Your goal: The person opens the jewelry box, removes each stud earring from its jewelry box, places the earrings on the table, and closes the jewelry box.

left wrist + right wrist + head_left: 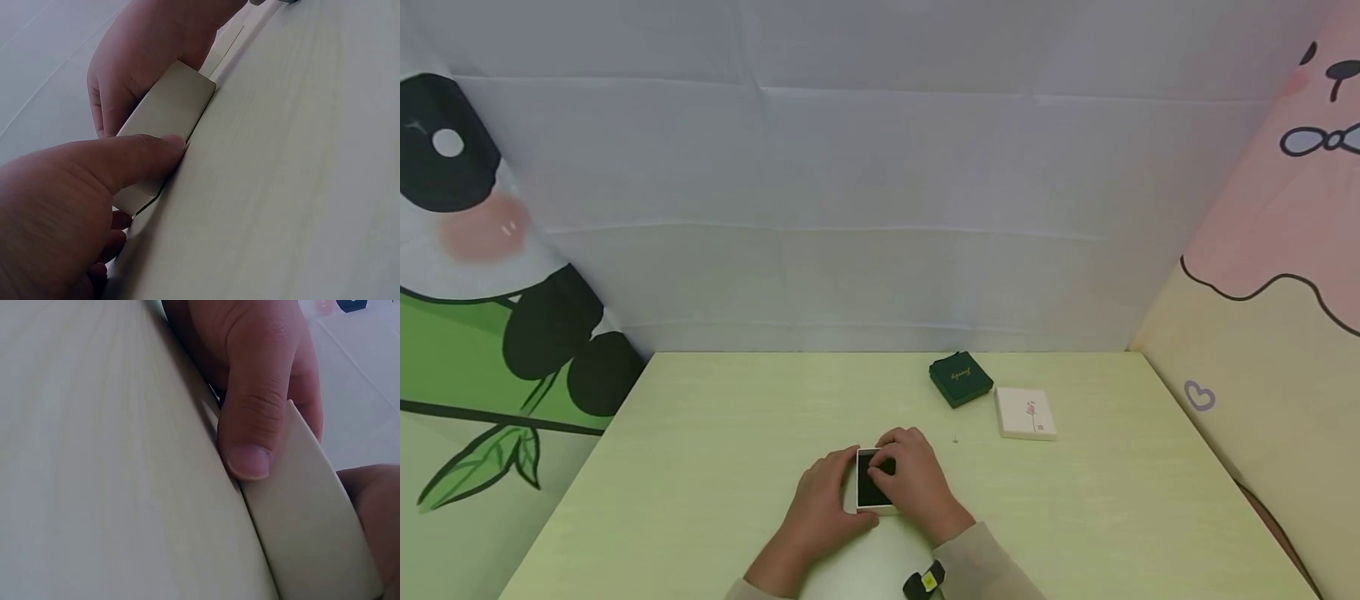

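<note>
A small white box (875, 509) with a black inside (867, 487) lies on the table, its top side open. My left hand (826, 508) grips its left side, the thumb along the near wall and the fingers at the far left corner. In the left wrist view that thumb (147, 156) presses the box's pale side wall (169, 106). My right hand (917, 483) reaches over the box from the right, fingers bent, with thumb and forefinger tips close together above the black inside. Whether something tiny sits between them cannot be made out.
A dark green pouch (961, 379) with gold lettering lies behind, to the right. Beside it is a white lid (1027, 414) with a pink flower print. A tiny shiny piece (955, 440) lies on the table right of the box. A white cloth wall (880, 283) rises behind.
</note>
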{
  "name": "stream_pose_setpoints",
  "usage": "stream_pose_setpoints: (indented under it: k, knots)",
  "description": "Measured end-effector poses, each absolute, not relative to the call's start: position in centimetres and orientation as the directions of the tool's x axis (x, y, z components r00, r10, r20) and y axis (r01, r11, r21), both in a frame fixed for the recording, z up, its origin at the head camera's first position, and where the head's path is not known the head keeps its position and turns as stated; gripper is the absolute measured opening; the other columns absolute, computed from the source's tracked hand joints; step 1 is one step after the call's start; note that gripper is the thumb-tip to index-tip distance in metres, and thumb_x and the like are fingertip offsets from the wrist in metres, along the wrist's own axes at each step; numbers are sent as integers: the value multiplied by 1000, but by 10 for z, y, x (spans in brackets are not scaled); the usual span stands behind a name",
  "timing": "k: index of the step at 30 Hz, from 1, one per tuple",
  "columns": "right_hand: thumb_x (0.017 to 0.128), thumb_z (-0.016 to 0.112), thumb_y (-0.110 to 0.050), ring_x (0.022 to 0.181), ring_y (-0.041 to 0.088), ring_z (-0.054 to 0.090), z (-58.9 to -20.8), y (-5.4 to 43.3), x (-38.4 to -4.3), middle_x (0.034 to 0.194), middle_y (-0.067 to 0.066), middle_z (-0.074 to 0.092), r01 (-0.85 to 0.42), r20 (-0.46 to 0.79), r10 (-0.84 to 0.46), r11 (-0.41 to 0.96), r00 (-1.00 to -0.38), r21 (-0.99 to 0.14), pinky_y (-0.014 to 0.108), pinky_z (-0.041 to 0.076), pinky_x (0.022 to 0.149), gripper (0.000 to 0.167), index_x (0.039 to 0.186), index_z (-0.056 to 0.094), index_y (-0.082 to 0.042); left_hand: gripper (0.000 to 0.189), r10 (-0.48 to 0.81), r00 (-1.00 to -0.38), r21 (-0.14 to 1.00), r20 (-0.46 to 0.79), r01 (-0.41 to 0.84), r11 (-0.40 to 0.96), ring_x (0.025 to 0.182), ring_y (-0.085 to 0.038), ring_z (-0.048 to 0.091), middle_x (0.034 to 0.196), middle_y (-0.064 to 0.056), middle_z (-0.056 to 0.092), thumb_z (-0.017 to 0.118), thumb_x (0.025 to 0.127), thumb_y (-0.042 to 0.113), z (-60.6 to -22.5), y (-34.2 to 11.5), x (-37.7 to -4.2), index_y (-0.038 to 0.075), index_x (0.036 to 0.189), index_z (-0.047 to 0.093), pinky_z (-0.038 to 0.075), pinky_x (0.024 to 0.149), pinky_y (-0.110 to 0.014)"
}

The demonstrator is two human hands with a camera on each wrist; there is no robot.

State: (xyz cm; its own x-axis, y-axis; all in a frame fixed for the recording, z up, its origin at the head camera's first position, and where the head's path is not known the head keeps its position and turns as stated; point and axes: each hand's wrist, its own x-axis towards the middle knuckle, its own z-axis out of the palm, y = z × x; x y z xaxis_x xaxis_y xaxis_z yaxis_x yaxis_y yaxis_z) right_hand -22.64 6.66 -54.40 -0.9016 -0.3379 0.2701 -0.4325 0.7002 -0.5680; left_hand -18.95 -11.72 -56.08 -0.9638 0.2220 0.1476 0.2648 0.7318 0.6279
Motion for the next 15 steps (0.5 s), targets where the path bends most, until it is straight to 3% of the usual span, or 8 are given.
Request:
stream_pose_setpoints:
  k: [15]
  knots:
    - [89,78,-20,105,17,54,-546,67,-229,108,-7,64,-399,264,-299,672,-917,-623,38,51,91,14,77,73,-23,94,229,-959,632,167,283,721,125,-33,54,140,-9,58,91,73,42,-565,-117,-193,9,150,47,40,104,-59]
